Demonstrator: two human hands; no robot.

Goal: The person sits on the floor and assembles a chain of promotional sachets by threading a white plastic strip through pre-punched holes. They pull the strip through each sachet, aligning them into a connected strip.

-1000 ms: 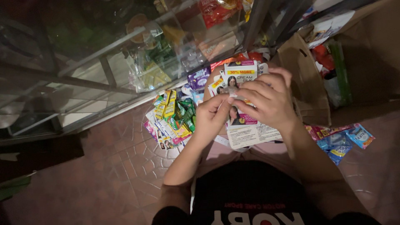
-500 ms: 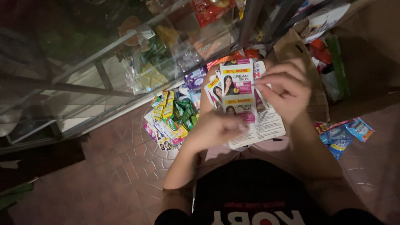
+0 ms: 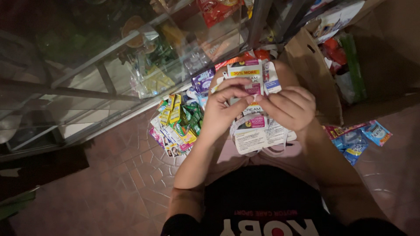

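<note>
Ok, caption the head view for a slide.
Both hands, left hand and right hand, pinch a sachet strip above a sachet pile.

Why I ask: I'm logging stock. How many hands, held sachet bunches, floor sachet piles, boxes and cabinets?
Hands: 2, left hand and right hand
Sachet bunch held: 1
Floor sachet piles: 2
Cardboard box: 1
Glass cabinet: 1
Total: 7

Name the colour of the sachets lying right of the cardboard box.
Blue sachets, head view.
</note>
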